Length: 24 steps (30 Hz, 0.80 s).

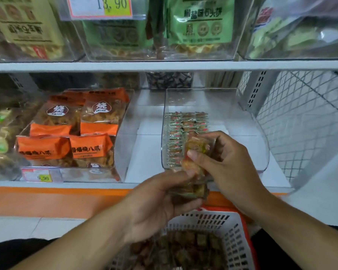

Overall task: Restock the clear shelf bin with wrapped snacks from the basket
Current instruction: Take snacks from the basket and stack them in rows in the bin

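Both hands [160, 199] around wrapped snacks [195, 162]

We see a white shelf [144, 152] w/ a clear shelf bin [248, 145] at right, and a second clear bin [125, 152] of orange packets [70, 133] at left.

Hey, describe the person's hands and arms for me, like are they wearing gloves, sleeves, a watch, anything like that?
Both the left hand and right hand are bare: no gloves, rings, watch or bracelet visible. The forearms are uncovered too, with no sleeve reaching into view. Fingernails look short and unpainted.
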### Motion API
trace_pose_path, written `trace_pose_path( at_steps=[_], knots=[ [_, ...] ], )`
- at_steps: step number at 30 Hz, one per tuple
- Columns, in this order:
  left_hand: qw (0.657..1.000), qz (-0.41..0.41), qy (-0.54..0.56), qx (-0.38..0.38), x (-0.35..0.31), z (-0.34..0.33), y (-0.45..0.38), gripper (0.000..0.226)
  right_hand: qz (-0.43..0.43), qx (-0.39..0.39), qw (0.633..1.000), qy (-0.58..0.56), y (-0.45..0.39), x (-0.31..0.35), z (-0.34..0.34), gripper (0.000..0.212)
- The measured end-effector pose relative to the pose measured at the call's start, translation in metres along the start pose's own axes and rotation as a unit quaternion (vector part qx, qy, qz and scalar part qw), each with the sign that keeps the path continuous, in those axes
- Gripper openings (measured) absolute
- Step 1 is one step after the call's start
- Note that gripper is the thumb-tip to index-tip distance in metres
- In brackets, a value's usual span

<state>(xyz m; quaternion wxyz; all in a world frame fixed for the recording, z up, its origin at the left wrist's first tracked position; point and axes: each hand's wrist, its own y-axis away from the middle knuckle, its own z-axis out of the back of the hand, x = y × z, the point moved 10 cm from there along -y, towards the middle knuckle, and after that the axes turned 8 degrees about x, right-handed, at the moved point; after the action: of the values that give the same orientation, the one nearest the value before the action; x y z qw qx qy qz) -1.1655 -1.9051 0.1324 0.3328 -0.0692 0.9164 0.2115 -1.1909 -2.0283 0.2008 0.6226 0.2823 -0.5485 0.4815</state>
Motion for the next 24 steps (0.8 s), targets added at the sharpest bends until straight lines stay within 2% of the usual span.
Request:
trace_pose_path(
  at_steps=[2,3,5,8,12,14,16,18,21,24],
  knots=[
    [0.999,-0.012,-0.010,-0.028,0.000,0.007,-0.003,0.039,-0.030,0.025,0.997,-0.062,0.001,-0.007,-0.007,0.022],
    [0.999,-0.018,-0.009,-0.038,-0.001,0.010,-0.004,0.038,-0.055,0.034,0.990,-0.127,0.002,-0.013,-0.009,0.022],
    [0.998,-0.037,-0.008,-0.052,-0.005,0.014,-0.007,0.034,-0.105,0.052,0.960,-0.256,0.004,-0.022,-0.011,0.025],
    [0.994,-0.084,-0.036,-0.056,-0.016,0.016,-0.007,0.027,-0.143,0.095,0.937,-0.304,0.007,-0.026,-0.012,0.029],
    [0.990,-0.087,-0.094,-0.056,-0.020,0.017,-0.003,0.030,-0.177,0.151,0.939,-0.252,0.018,-0.034,-0.022,0.033],
    [0.989,-0.075,-0.106,-0.070,-0.020,0.018,-0.001,0.036,-0.160,0.141,0.949,-0.234,0.019,-0.027,-0.022,0.029],
    [0.991,-0.055,-0.094,-0.079,-0.017,0.020,0.002,0.037,-0.080,0.098,0.981,-0.144,0.016,-0.006,-0.009,0.023],
    [0.995,-0.024,-0.063,-0.073,-0.013,0.021,0.004,0.035,0.040,0.043,0.998,0.030,0.018,0.024,0.005,0.021],
    [0.998,0.009,0.006,-0.058,-0.012,0.022,0.008,0.046,0.164,0.041,0.965,0.202,0.027,0.047,-0.002,0.034],
    [1.000,-0.003,-0.001,-0.031,-0.019,0.017,0.009,0.043,0.198,0.082,0.947,0.239,0.031,0.044,-0.016,0.041]
  ],
)
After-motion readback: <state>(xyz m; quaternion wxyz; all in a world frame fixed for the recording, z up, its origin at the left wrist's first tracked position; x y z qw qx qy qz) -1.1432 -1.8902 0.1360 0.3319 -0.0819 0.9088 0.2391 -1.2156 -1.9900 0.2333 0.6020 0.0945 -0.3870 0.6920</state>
